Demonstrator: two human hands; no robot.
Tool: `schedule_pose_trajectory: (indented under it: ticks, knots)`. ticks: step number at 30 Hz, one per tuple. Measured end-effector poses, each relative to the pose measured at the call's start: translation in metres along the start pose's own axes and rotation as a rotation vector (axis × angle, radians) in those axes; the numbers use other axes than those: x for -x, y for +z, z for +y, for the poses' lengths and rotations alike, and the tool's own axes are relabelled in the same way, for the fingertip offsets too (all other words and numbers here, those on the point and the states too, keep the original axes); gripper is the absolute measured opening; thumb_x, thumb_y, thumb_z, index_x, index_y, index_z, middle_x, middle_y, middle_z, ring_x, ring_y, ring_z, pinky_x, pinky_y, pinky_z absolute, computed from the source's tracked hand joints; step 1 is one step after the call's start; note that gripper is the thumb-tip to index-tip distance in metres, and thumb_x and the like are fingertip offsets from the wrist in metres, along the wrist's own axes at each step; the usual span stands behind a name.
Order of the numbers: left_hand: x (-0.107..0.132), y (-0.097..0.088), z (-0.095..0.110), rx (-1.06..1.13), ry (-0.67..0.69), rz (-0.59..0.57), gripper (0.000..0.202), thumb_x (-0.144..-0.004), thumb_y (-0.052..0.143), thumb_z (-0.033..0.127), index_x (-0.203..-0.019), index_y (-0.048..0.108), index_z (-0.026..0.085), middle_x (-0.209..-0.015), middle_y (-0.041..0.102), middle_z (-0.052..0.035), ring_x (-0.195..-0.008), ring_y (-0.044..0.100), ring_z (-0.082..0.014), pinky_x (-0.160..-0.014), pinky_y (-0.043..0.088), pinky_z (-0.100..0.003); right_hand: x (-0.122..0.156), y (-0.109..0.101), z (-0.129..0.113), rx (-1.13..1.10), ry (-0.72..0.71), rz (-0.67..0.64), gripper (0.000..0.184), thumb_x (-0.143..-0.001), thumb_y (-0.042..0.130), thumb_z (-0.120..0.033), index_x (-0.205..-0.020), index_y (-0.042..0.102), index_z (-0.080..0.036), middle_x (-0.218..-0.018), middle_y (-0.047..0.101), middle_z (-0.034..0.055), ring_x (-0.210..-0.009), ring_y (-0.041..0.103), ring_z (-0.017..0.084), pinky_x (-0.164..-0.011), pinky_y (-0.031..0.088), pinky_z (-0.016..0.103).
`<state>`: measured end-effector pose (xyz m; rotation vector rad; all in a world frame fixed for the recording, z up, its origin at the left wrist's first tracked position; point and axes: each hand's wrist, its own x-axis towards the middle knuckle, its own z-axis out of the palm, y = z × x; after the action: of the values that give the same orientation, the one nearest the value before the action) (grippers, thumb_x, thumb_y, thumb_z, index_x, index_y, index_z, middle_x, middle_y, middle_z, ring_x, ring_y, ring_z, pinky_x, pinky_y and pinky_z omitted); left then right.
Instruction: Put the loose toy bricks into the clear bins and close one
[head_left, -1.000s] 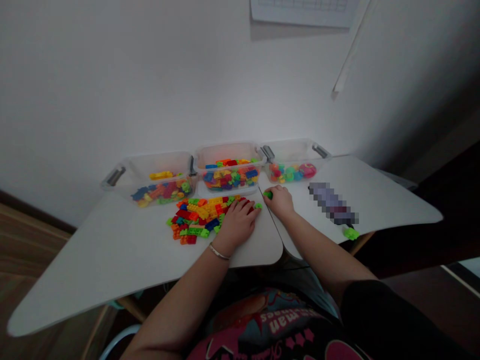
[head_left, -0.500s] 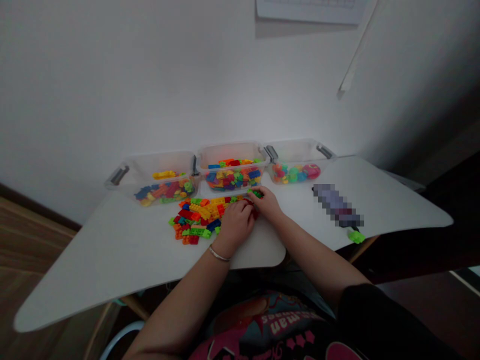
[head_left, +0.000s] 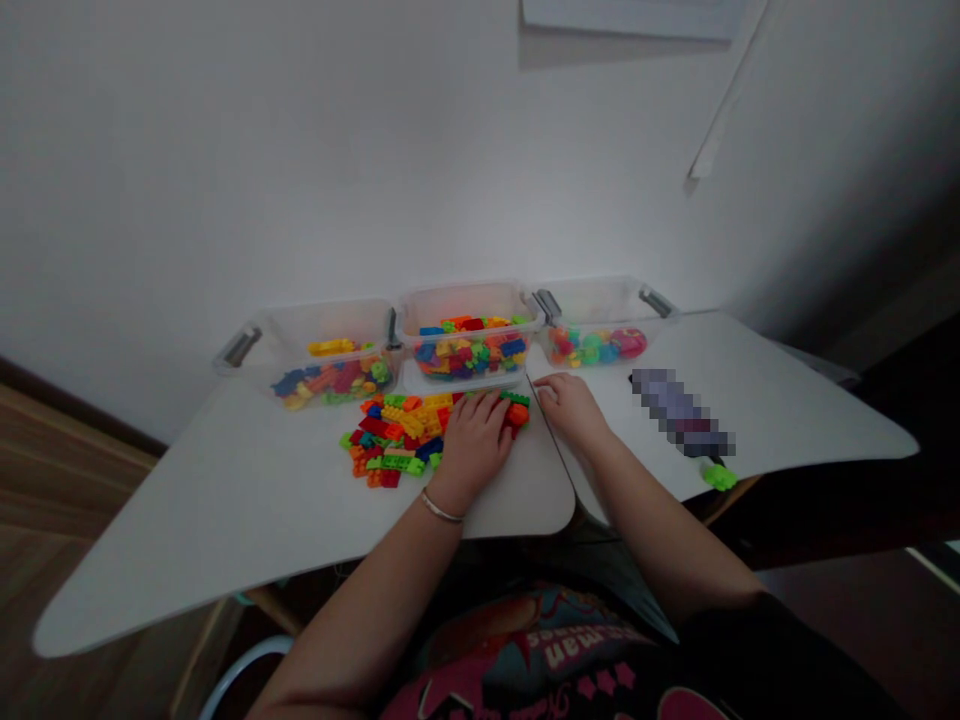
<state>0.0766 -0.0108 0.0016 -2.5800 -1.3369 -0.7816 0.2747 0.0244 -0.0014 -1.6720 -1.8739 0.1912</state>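
A pile of coloured toy bricks (head_left: 394,440) lies on the white table (head_left: 247,500) in front of three clear bins. My left hand (head_left: 472,445) rests on the pile's right edge, fingers curled over a small stack of red, orange and green bricks (head_left: 516,410). My right hand (head_left: 571,408) lies just right of that stack, fingers stretched flat on the table, holding nothing I can see. A thin bracelet (head_left: 439,508) circles my left wrist.
Left bin (head_left: 322,365) and middle bin (head_left: 469,340) hold mixed bricks; the right bin (head_left: 596,330) holds rounder coloured pieces. A blurred-out object (head_left: 682,412) lies to the right, with a green piece (head_left: 720,477) at the table's edge. A seam splits the two tabletops.
My right hand has let go of the green brick and drawn back to the right, fingers flattening. The green brick now sits on the stack under my left hand's fingers.
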Motion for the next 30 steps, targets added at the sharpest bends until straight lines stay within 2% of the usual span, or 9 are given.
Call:
schedule_pose_trajectory:
  ticks: [2,5,13,16,20,25,30]
  knots:
    - [0.0,0.001,0.002,-0.011,0.063,-0.013,0.04,-0.092,0.049,0.03,-0.131,0.054,0.021,-0.139,0.055,-0.0065,-0.13,0.045,-0.028,-0.113,0.03,-0.05,0.01,-0.002,0.009,0.112,0.018,-0.03,0.029,-0.082,0.053,-0.016,-0.105,0.071,-0.016,-0.108,0.067,0.012,-0.105,0.058,0.025,-0.1,0.041,0.038]
    - [0.001,0.003,0.005,-0.023,0.12,-0.044,0.042,-0.094,0.046,0.031,-0.135,0.052,0.024,-0.142,0.053,-0.0051,-0.132,0.044,-0.0281,-0.114,0.028,-0.052,0.02,0.001,0.016,0.147,0.016,-0.051,0.031,-0.079,0.055,-0.014,-0.105,0.071,-0.014,-0.106,0.066,0.0129,-0.104,0.058,0.025,-0.098,0.042,0.036]
    - [0.001,0.003,0.006,-0.052,0.034,-0.053,0.047,-0.091,0.049,0.033,-0.137,0.049,0.022,-0.137,0.057,-0.0097,-0.127,0.048,-0.0283,-0.113,0.028,-0.053,0.018,0.014,0.013,0.037,-0.046,-0.037,0.031,-0.077,0.052,-0.008,-0.103,0.069,-0.015,-0.101,0.066,0.0104,-0.1,0.059,0.021,-0.097,0.043,0.033]
    - [0.0,0.001,0.008,-0.055,0.089,-0.066,0.048,-0.093,0.046,0.029,-0.14,0.045,0.024,-0.142,0.052,-0.0071,-0.129,0.046,-0.0277,-0.113,0.028,-0.053,0.017,0.016,0.013,-0.028,-0.011,0.002,0.031,-0.076,0.052,-0.007,-0.099,0.069,-0.016,-0.098,0.066,0.0094,-0.092,0.06,0.019,-0.09,0.047,0.033]
    - [-0.001,0.003,0.009,-0.075,0.177,-0.082,0.042,-0.093,0.045,0.025,-0.134,0.052,0.027,-0.143,0.052,-0.0049,-0.129,0.047,-0.0272,-0.114,0.028,-0.052,0.017,0.018,0.014,-0.141,0.031,0.058,0.023,-0.076,0.052,-0.012,-0.091,0.068,-0.018,-0.092,0.065,0.0063,-0.079,0.059,0.017,-0.08,0.05,0.032]
    - [-0.002,0.007,0.008,-0.089,0.057,-0.052,0.044,-0.092,0.047,0.03,-0.135,0.052,0.023,-0.14,0.054,-0.0086,-0.127,0.049,-0.0294,-0.113,0.028,-0.054,0.017,0.019,0.012,-0.266,0.055,0.116,0.017,-0.077,0.056,-0.023,-0.089,0.066,-0.02,-0.085,0.064,0.004,-0.069,0.057,0.016,-0.07,0.05,0.032]
    - [-0.003,0.008,0.008,-0.11,-0.04,-0.052,0.047,-0.088,0.052,0.034,-0.13,0.056,0.013,-0.139,0.054,-0.0144,-0.127,0.047,-0.033,-0.115,0.025,-0.056,0.018,0.02,0.009,-0.336,0.081,0.112,0.018,-0.075,0.055,-0.024,-0.09,0.064,-0.02,-0.081,0.063,0.0031,-0.067,0.056,0.016,-0.068,0.051,0.031]
